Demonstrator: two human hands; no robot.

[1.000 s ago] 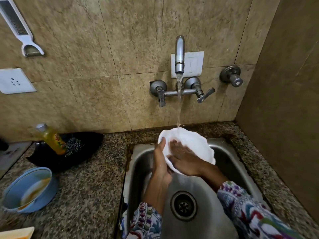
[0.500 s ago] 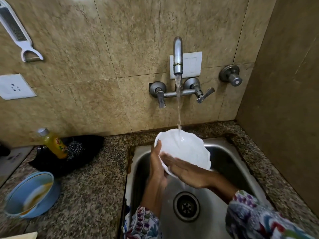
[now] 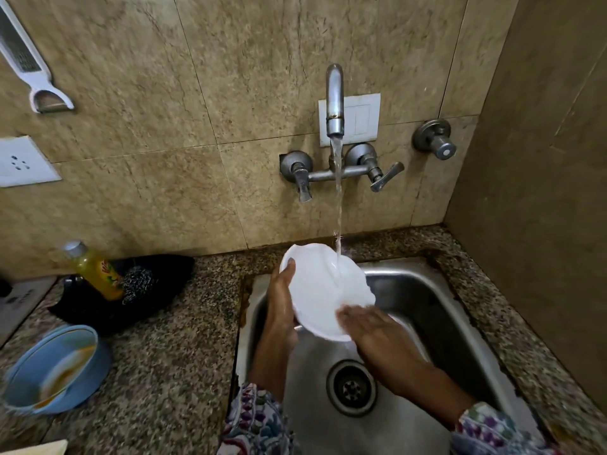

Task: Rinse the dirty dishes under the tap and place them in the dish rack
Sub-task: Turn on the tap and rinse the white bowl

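White plate (image 3: 323, 290), tilted under the tap (image 3: 335, 100) stream over the sink (image 3: 427, 290): stiff, light, likely breakable and wet-slick; left hand (image 3: 279, 307) grips its rim, right hand (image 3: 368, 326) fingers flat, rubbing.

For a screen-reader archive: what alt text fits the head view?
A left hand grips a white plate over a steel sink while the right hand rubs its face under water running from a wall tap. A dirty blue bowl waits on the counter.
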